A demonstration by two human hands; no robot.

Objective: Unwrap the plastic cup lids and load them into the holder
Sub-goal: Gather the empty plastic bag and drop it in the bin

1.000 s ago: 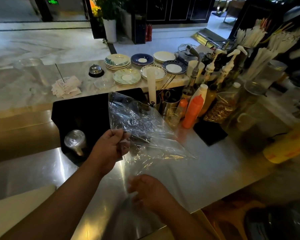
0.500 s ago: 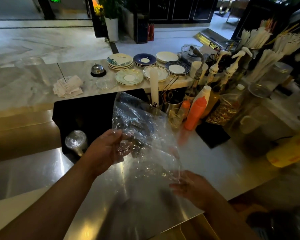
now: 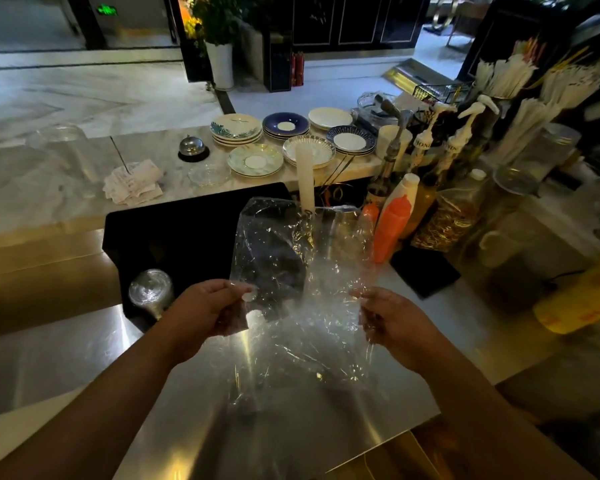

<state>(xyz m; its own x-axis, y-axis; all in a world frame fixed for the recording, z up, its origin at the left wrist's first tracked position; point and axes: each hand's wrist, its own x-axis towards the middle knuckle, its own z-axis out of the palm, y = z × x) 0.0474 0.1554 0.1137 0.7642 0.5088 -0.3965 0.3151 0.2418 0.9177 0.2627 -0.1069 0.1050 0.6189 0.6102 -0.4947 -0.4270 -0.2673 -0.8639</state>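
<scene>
A clear, crinkled plastic wrapper (image 3: 291,271) is stretched out in the air between both hands above the steel counter (image 3: 291,427). My left hand (image 3: 205,313) pinches its left edge. My right hand (image 3: 399,327) pinches its right edge. The wrapper looks empty; I see no lids inside it. A stack of clear dome lids (image 3: 150,292) stands in a round holder set in the black panel (image 3: 174,237), to the left of my left hand.
Orange squeeze bottles (image 3: 392,226), syrup pump bottles (image 3: 426,143) and jars crowd the right side. Several saucers (image 3: 257,161), a call bell (image 3: 193,148) and paper slips (image 3: 132,183) lie on the marble ledge behind. A yellow roll (image 3: 582,303) lies at far right.
My right hand has risen from low under the wrapper to its right edge. Both hands now hold the wrapper spread flat between them, level with each other.
</scene>
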